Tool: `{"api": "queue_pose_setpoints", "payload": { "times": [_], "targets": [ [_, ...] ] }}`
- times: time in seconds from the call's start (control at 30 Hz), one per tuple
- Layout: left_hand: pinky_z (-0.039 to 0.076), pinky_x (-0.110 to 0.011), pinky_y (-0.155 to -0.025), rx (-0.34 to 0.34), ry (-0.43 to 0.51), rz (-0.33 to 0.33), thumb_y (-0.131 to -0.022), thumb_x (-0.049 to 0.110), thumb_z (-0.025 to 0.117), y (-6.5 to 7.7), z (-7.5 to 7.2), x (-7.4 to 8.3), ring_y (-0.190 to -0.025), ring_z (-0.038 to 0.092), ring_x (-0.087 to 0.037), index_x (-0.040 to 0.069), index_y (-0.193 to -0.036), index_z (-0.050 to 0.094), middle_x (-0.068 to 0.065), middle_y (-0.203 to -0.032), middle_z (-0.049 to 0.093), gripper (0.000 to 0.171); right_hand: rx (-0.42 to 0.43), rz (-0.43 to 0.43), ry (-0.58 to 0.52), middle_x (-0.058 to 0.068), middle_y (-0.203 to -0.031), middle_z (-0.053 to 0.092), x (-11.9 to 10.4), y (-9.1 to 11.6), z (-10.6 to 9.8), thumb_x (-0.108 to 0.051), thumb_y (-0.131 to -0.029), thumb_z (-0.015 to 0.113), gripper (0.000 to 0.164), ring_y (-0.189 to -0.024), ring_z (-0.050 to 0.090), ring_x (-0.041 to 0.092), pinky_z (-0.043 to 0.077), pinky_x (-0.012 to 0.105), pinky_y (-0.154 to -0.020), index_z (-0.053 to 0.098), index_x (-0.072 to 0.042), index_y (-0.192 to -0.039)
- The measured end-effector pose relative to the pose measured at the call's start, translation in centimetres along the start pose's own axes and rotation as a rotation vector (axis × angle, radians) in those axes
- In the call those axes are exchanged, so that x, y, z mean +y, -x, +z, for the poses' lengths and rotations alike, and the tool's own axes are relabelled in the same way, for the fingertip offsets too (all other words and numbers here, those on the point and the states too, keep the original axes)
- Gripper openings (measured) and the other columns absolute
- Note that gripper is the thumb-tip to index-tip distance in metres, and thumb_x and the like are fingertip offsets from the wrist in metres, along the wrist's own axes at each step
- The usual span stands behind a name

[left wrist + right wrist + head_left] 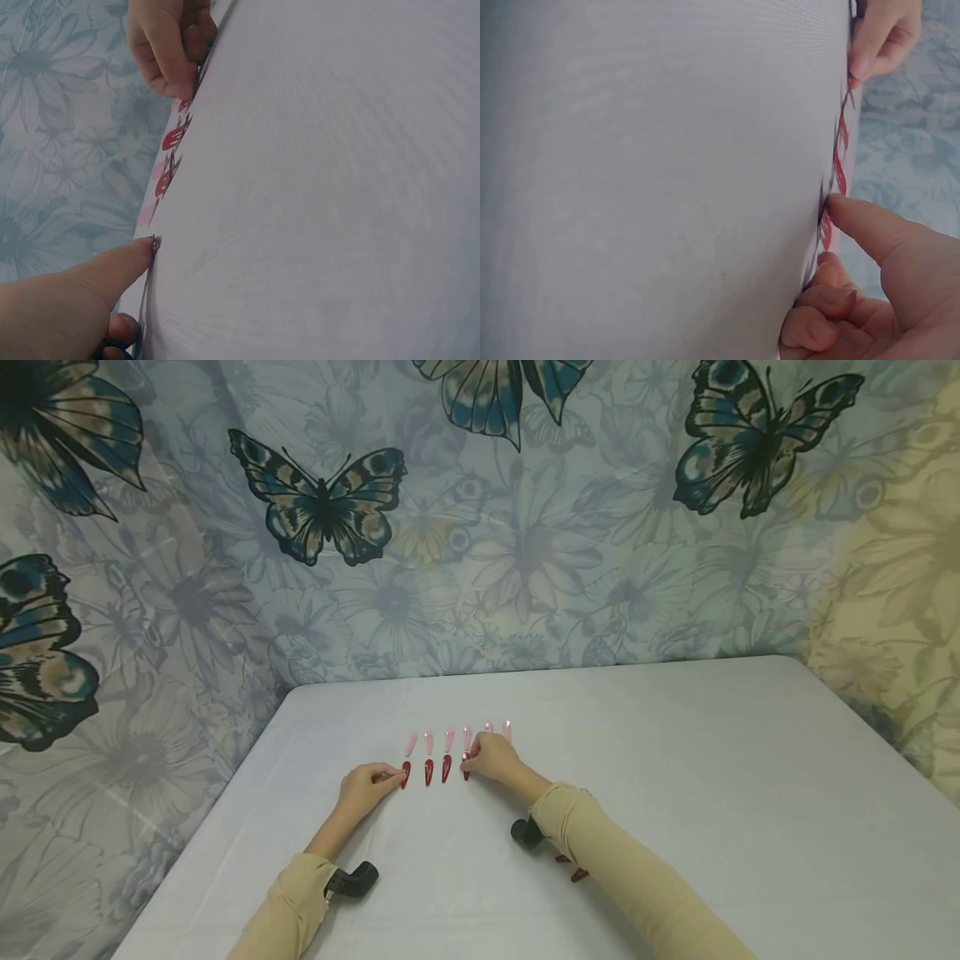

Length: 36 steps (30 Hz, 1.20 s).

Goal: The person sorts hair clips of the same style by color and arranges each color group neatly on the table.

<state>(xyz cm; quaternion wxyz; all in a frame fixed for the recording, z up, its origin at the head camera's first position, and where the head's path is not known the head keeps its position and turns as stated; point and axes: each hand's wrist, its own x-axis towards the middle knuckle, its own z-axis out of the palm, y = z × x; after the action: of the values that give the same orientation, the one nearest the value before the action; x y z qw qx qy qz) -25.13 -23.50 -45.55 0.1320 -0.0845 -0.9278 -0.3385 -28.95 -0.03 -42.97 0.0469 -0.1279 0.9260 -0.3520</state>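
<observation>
In the head view, a row of red teardrop-shaped snap hair clips lies on the white table. At its left end my left hand (366,789) pinches a red hair clip (406,774) between thumb and fingertips. My right hand (497,758) holds another red hair clip (466,770), at the right end of that row, its fingers partly covering it. Between the hands lie two more red clips (429,772). Behind runs a row of pink hair clips (450,739), partly hidden by the right hand. The left wrist view shows my left thumb (112,274) right at a clip's end.
Two red clips (579,875) lie nearer the front, partly under the right sleeve (637,868). A black wrist camera (356,881) sticks out from the left cuff, another (527,833) from the right. Behind the table (712,760) hangs a butterfly-patterned cloth (525,568).
</observation>
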Motion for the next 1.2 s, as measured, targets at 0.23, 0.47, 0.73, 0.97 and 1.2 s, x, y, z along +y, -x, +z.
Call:
{"api": "queue_pose_setpoints", "payload": {
  "times": [0.23, 0.47, 0.73, 0.97, 1.2],
  "targets": [
    [0.027, -0.028, -0.051, -0.019, -0.015, -0.037, -0.077, 0.023, 0.071, -0.1, 0.0, 0.4, -0.048, 0.030, -0.009, 0.012, -0.075, 0.072, 0.009, -0.047, 0.037, 0.012, 0.014, -0.001, -0.016, 0.001, -0.062, 0.049, 0.0, 0.1, -0.3, -0.016, -0.073, 0.074, 0.023, -0.058, 0.044, 0.014, 0.036, 0.024, -0.052, 0.054, -0.006, -0.067],
    [0.028, -0.029, -0.053, -0.015, -0.018, -0.034, -0.077, 0.023, 0.071, 0.0, -0.1, 0.4, -0.049, 0.032, -0.010, 0.012, -0.075, 0.071, 0.008, -0.048, 0.039, 0.011, -0.020, 0.018, -0.036, 0.002, -0.065, 0.048, -0.2, 0.0, -0.5, -0.018, -0.072, 0.075, 0.026, -0.060, 0.044, 0.014, 0.035, 0.024, -0.052, 0.052, -0.006, -0.070],
    [0.029, -0.029, -0.052, -0.020, -0.016, -0.031, -0.077, 0.023, 0.071, 0.0, 0.0, 0.4, -0.048, 0.032, -0.009, 0.012, -0.076, 0.072, 0.009, -0.048, 0.039, 0.011, -0.057, 0.022, -0.099, 0.003, -0.070, 0.048, 0.0, 0.4, -1.0, -0.016, -0.070, 0.076, 0.027, -0.064, 0.044, 0.016, 0.037, 0.025, -0.055, 0.052, -0.004, -0.076],
    [0.028, -0.029, -0.053, -0.029, -0.029, -0.060, -0.077, 0.024, 0.071, 0.1, 0.0, 0.7, -0.050, 0.032, -0.010, 0.012, -0.074, 0.071, 0.009, -0.049, 0.039, 0.012, -0.081, -0.022, -0.207, 0.003, -0.069, 0.049, 0.4, 0.9, -1.6, -0.016, -0.073, 0.073, 0.024, -0.062, 0.043, 0.014, 0.037, 0.025, -0.054, 0.053, -0.003, -0.077],
    [0.028, -0.030, -0.054, -0.033, -0.028, -0.062, -0.077, 0.022, 0.071, 0.2, -0.3, 1.1, -0.050, 0.033, -0.012, 0.012, -0.074, 0.071, 0.008, -0.049, 0.040, 0.011, -0.074, -0.010, -0.334, 0.001, -0.063, 0.047, 0.7, 1.4, -3.1, -0.020, -0.077, 0.070, 0.022, -0.051, 0.039, 0.011, 0.034, 0.023, -0.047, 0.055, -0.003, -0.080]
  ]
}}
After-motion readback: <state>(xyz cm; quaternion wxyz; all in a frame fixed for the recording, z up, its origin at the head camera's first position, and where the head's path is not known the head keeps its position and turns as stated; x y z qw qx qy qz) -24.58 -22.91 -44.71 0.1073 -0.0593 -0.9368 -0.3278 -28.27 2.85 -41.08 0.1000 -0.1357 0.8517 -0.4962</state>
